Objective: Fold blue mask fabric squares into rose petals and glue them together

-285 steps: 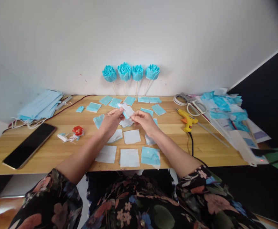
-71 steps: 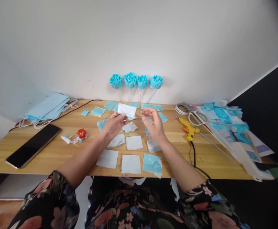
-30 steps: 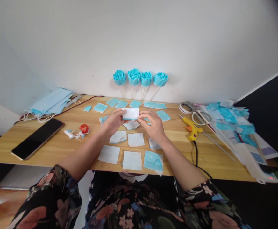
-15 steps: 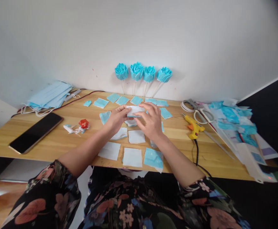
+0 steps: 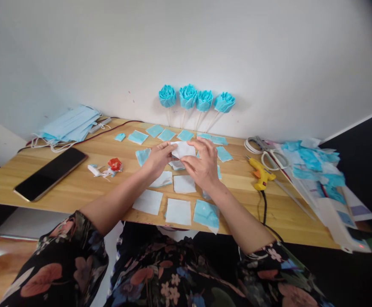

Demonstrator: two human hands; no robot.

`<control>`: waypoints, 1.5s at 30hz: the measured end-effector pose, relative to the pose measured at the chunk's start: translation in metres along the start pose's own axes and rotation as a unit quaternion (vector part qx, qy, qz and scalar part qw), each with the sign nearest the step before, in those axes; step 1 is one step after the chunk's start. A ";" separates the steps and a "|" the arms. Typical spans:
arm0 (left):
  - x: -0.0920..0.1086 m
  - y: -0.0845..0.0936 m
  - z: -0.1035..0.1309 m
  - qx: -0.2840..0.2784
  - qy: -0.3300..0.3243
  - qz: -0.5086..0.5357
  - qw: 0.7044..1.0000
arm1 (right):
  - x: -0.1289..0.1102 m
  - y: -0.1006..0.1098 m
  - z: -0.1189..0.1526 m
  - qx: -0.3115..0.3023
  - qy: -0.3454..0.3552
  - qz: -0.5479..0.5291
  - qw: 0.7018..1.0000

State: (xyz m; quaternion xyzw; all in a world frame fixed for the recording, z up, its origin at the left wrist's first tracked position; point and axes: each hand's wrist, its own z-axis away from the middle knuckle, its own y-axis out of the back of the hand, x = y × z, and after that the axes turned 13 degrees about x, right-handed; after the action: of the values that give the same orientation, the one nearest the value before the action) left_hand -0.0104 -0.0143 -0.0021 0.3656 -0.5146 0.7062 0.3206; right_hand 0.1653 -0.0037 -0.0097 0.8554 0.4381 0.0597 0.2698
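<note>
Left fingers (image 5: 166,147) pinch; right fingers (image 5: 209,147) arch, apparently gripping.

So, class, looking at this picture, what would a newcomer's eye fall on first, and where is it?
Probably the four bright blue flowers on thin sticks, in a row against the pale wall. Next, perhaps, the yellow glue gun on the table's right side. Centrally, the left hand pinches a small white piece, with the right hand at its other end.

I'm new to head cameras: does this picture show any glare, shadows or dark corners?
Head view: a glare patch on the floor, lower left; soft shadows on the wall beside the blue flowers; top right corner dark, soft-edged.
</note>
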 end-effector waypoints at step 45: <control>0.003 0.000 -0.002 0.022 0.032 0.049 0.998 | 0.028 0.019 -0.007 0.043 -0.118 -0.107 0.986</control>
State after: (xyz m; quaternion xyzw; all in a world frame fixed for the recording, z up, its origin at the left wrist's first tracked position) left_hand -0.0124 -0.0119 0.0001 0.3243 -0.5060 0.7435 0.2933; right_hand 0.1933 0.0125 0.0023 0.8153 0.4943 -0.0897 0.2879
